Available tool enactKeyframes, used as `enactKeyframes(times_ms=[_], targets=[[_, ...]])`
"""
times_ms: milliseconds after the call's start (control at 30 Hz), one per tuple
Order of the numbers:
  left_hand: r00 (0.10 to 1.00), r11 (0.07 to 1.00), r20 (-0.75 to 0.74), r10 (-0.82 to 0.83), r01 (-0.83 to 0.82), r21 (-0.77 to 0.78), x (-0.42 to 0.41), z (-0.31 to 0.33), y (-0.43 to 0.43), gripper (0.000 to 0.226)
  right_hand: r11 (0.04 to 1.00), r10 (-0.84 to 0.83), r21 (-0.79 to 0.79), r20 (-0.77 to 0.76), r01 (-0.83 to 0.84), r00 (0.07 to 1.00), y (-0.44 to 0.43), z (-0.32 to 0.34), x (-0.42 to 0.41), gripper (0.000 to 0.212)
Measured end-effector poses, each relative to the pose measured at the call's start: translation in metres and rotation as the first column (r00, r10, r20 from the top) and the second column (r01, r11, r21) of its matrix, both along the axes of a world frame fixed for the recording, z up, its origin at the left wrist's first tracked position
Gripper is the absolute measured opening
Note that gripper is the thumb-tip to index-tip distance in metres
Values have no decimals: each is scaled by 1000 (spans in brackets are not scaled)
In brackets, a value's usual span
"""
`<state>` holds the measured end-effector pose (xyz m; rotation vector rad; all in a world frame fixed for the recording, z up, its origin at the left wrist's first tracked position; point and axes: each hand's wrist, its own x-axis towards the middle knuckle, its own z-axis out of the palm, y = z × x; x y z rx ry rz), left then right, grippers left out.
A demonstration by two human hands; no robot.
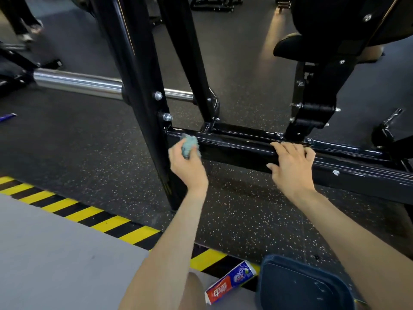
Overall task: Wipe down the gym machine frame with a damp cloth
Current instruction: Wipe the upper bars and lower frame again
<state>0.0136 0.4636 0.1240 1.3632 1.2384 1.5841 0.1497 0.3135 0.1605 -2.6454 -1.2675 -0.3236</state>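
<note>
The gym machine's black frame has a low horizontal base beam (234,148) running left to right just above the floor, joined at its left end to a slanted black upright (143,86). My left hand (187,166) grips a bunched grey-green cloth (189,145) and presses it on the beam's left end, right beside the upright. My right hand (290,164) lies over the beam further right, fingers curled across its top edge, thumb on the front face. The beam's surface looks glossy.
A chrome bar (89,82) sticks out left behind the upright. A black seat pad (297,47) and its bracket stand at the back right. Yellow-black hazard tape (89,218) borders the speckled rubber floor. A toothpaste tube (230,280) lies by my knee. Someone's feet (29,30) are far left.
</note>
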Motion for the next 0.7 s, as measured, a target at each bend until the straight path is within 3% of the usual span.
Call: enactKeyframes(times_ms=[67,133,200,267,300,367,433,500,567,600,633,700], targets=[[989,987,51,137,-132,-86,0,0,14,28,1000,3,-8,-6,-3,1000,0,0,0,54],[986,984,48,159,-154,-92,17,3,-6,34,1000,4,-15,-8,-5,1000,-2,0,0,54],[994,983,-112,-19,39,177,36,-2,-42,37,1000,8,-10,3,-8,1000,-2,-1,0,54],[922,868,-352,-163,304,392,38,-10,-54,41,1000,9,1,7,-9,1000,-2,-1,1,54],[904,832,-392,-172,346,434,33,-9,-43,40,1000,9,2,5,-9,1000,-1,0,1,54],[929,898,-362,-69,216,383,16,-5,-13,35,1000,-2,-26,-1,2,1000,0,2,-1,54],[924,978,-381,40,42,205,3,7,3,37,998,-24,-55,-2,24,1000,2,3,-4,54],[844,955,-533,-66,208,211,13,18,-12,37,995,-41,-88,-9,40,999,4,7,-5,53],[662,787,-720,-210,552,277,32,24,-41,37,990,-36,-132,18,38,999,2,12,-3,53],[573,694,-785,-236,665,277,37,26,-45,41,989,-28,-147,36,33,999,1,15,-2,53],[515,659,-827,-225,706,260,36,31,-40,44,987,-21,-157,46,28,999,0,16,0,54],[505,771,-850,-154,599,216,21,41,-6,45,987,-21,-159,34,26,999,1,17,0,54]])
